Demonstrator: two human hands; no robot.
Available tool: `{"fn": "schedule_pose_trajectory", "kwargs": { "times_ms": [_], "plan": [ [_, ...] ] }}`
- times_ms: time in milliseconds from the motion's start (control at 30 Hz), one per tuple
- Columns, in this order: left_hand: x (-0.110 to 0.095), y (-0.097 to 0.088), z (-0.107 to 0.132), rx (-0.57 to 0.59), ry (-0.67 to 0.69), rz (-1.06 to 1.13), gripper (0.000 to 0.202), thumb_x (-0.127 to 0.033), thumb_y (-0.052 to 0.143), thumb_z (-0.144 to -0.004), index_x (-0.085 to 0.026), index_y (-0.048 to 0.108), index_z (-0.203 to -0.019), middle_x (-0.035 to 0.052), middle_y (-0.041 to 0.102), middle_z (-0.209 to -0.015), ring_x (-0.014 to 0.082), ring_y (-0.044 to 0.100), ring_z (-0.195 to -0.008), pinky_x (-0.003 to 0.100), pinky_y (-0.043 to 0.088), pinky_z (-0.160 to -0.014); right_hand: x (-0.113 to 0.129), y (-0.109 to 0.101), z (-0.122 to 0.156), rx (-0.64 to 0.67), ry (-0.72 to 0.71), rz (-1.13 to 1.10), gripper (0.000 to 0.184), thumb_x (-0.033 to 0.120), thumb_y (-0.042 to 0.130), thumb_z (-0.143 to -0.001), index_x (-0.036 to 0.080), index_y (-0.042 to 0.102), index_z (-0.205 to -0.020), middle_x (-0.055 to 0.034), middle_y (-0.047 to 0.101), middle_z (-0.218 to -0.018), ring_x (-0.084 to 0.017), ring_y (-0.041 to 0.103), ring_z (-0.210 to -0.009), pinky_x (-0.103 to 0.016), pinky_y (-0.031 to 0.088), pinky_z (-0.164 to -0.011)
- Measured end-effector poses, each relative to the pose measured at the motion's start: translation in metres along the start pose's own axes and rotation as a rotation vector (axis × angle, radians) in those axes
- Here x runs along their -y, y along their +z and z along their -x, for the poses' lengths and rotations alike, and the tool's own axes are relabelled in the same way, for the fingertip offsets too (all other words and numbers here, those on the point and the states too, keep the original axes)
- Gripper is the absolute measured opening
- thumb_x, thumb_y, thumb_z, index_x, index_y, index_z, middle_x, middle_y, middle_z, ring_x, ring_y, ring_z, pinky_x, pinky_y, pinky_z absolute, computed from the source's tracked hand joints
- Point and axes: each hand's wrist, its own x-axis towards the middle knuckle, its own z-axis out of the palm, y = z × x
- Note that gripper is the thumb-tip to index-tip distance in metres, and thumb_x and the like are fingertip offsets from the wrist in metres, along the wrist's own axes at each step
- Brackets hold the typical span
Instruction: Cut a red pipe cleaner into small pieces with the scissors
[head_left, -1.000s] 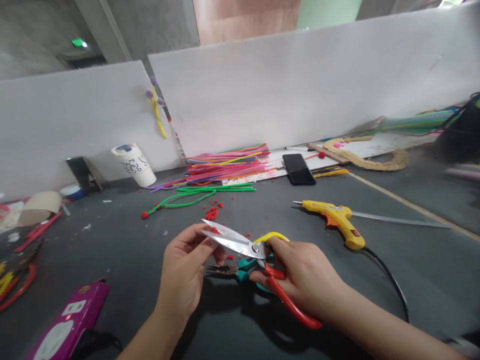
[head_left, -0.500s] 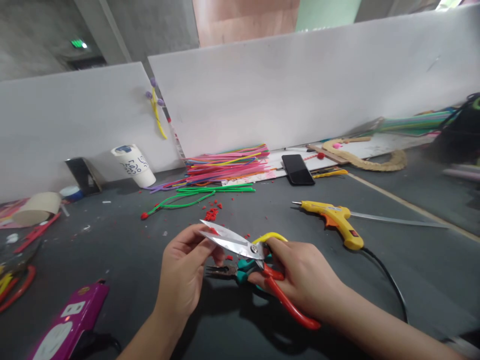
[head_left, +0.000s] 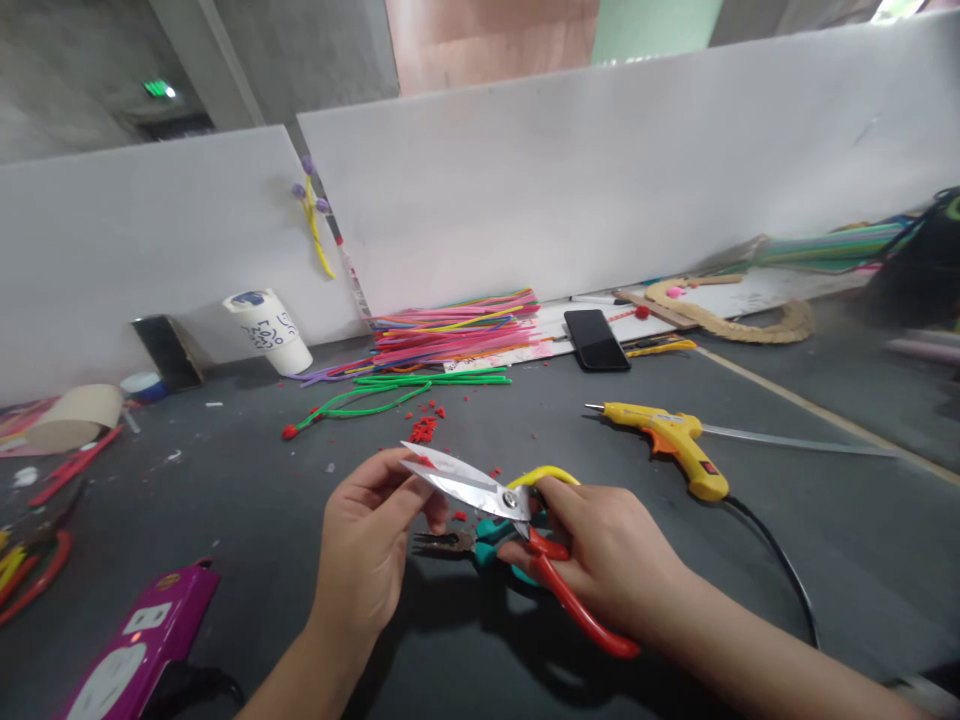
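My right hand [head_left: 600,555] is wrapped round a pair of scissors [head_left: 480,492] with one red and one yellow handle. The blades stand slightly apart, tips pointing left at the fingers of my left hand [head_left: 367,535]. Those fingers are pinched on a small red piece [head_left: 425,461], which shows between the blades; most of it is hidden. Beneath the scissors lie pliers [head_left: 457,542] with teal handles, partly covered by my right hand. Red scraps [head_left: 424,430] are scattered on the table just beyond the blade tips.
A yellow glue gun [head_left: 667,440] lies at right, its cord trailing toward me. Bundled pink stems [head_left: 457,335], green stems [head_left: 450,379] and a phone [head_left: 596,340] lie along the back, near a white cup [head_left: 268,332]. A purple power strip [head_left: 142,640] sits front left.
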Motion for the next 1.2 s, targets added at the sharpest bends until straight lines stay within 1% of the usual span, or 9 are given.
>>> {"fn": "schedule_pose_trajectory", "kwargs": {
  "times_ms": [500, 800, 967, 1067, 1133, 1200],
  "plan": [
    [0.0004, -0.0007, -0.0002, -0.003, -0.045, -0.019, 0.005, -0.012, 0.065, -0.07, -0.016, 0.068, -0.07, -0.0025, 0.062, -0.059, 0.0057, 0.054, -0.048, 0.014, 0.043, -0.044, -0.0001, 0.0023, 0.0001, -0.014, -0.026, 0.023, 0.036, 0.052, 0.042, -0.08, 0.018, 0.051, -0.07, -0.0019, 0.057, -0.054, -0.016, 0.052, -0.047, -0.024, 0.021, -0.045],
    [-0.0028, 0.0023, -0.0002, -0.018, -0.062, -0.022, 0.002, -0.014, 0.067, -0.067, -0.015, 0.068, -0.065, -0.0025, 0.061, -0.055, 0.0047, 0.054, -0.046, 0.012, 0.043, -0.043, 0.0007, 0.0023, 0.0012, -0.007, -0.002, 0.04, 0.037, 0.053, 0.042, -0.079, 0.019, 0.051, -0.069, -0.0009, 0.055, -0.052, -0.015, 0.05, -0.045, -0.024, 0.02, -0.044],
    [-0.0033, 0.0018, -0.0004, -0.038, -0.082, -0.034, 0.002, -0.014, 0.068, -0.066, -0.014, 0.068, -0.067, -0.0018, 0.062, -0.054, 0.0049, 0.054, -0.044, 0.012, 0.043, -0.042, 0.0014, 0.0021, -0.0009, -0.001, 0.015, 0.044, 0.036, 0.051, 0.042, -0.079, 0.019, 0.05, -0.064, 0.0001, 0.052, -0.049, -0.014, 0.046, -0.042, -0.024, 0.018, -0.044],
    [-0.0044, 0.0023, -0.0005, -0.045, -0.092, -0.029, 0.003, -0.014, 0.068, -0.065, -0.014, 0.067, -0.067, -0.0008, 0.063, -0.055, 0.0053, 0.054, -0.044, 0.012, 0.043, -0.042, 0.0023, -0.0004, -0.0029, -0.004, 0.059, -0.017, 0.034, 0.05, 0.048, -0.075, 0.02, 0.047, -0.061, 0.0021, 0.047, -0.047, -0.011, 0.04, -0.041, -0.023, 0.017, -0.043],
    [-0.0049, 0.0022, -0.0006, -0.042, -0.105, -0.019, 0.003, -0.014, 0.068, -0.065, -0.014, 0.066, -0.067, -0.0003, 0.064, -0.055, 0.0056, 0.055, -0.044, 0.012, 0.043, -0.041, 0.0028, -0.0027, -0.0044, 0.018, 0.11, -0.134, 0.033, 0.048, 0.052, -0.073, 0.02, 0.044, -0.058, 0.0042, 0.042, -0.046, -0.009, 0.034, -0.041, -0.022, 0.019, -0.043],
    [-0.0046, 0.0017, -0.0006, -0.022, -0.137, -0.029, 0.004, -0.014, 0.067, -0.066, -0.014, 0.064, -0.067, -0.0003, 0.064, -0.057, 0.0055, 0.055, -0.044, 0.013, 0.043, -0.042, 0.0032, -0.005, -0.0062, 0.048, 0.166, -0.303, 0.032, 0.043, 0.054, -0.073, 0.02, 0.04, -0.056, 0.0059, 0.038, -0.046, -0.008, 0.03, -0.042, -0.021, 0.021, -0.042]
  ]
}}
